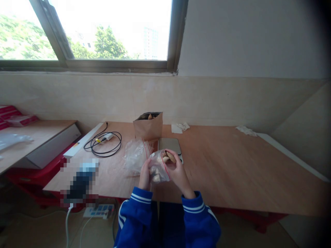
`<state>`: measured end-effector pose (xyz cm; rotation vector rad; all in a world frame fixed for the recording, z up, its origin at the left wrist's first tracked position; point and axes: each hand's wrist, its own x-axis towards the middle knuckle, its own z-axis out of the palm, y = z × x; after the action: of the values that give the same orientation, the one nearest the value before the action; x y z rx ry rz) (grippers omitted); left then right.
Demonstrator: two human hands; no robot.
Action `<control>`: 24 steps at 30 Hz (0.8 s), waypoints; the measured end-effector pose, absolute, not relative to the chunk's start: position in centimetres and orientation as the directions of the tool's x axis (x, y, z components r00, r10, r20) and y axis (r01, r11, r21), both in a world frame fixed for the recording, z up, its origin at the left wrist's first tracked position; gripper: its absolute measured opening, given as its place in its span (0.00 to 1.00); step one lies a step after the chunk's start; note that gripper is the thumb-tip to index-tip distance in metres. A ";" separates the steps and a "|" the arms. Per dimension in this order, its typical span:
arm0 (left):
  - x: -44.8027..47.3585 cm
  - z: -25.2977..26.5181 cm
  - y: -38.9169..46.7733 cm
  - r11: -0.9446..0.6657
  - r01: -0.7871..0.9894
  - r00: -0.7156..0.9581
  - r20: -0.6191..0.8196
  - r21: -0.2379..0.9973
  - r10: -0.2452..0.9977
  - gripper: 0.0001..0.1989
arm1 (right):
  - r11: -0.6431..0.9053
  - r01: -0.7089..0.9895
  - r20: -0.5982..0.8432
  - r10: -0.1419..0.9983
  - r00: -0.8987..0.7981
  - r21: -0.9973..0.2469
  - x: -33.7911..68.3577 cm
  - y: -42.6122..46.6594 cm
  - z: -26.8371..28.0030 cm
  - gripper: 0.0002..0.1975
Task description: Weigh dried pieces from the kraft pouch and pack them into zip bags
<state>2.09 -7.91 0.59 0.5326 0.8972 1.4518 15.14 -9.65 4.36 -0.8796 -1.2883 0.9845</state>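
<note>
A small clear zip bag [158,172] with a red seal line hangs above the table's front part, pale pieces inside. My left hand [145,174] is closed on its left side. At the bag's mouth, my right hand [179,172] is closed around some tan and brown pieces that look like dried mushrooms [170,157]. Behind stands an open brown paper bag [148,128] with similar brown pieces showing at its top. A flat kitchen scale [170,145] lies just beyond my hands, partly covered by them. Left of them lies a heap of clear zip bags [134,156].
A coiled black cable [120,144] and a long white box [81,142] lie on the table's left side. A blurred-out dark device [81,181] sits at the front left corner. Crumpled tissue [183,127] lies near the wall. A power strip [98,210] is below.
</note>
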 end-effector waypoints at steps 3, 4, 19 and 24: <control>2.0 0.9 -8.1 0.116 -0.623 -0.143 -0.259 0.774 0.955 0.17 | 0.300 -0.234 0.296 0.954 0.054 -0.925 15.2 -9.8 4.8 0.25; 1.9 1.1 -8.1 0.116 -0.632 -0.154 -0.271 0.766 0.950 0.16 | 0.293 -0.273 0.284 0.956 0.074 -0.916 15.2 -9.9 5.0 0.24; -1.8 1.9 -7.8 -0.046 -0.855 -0.167 -0.190 0.517 0.968 0.18 | 0.255 -0.642 0.116 0.961 0.251 -0.723 15.7 -8.9 5.8 0.19; -2.2 -0.4 -7.0 0.065 -0.832 -0.130 -0.307 0.551 0.943 0.12 | 0.427 -0.519 0.298 0.901 0.315 -0.740 14.4 -4.6 9.8 0.22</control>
<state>-2.19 -7.03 -0.44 0.1938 0.7338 1.5388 14.43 -4.58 9.79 -0.5811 -0.7749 1.0078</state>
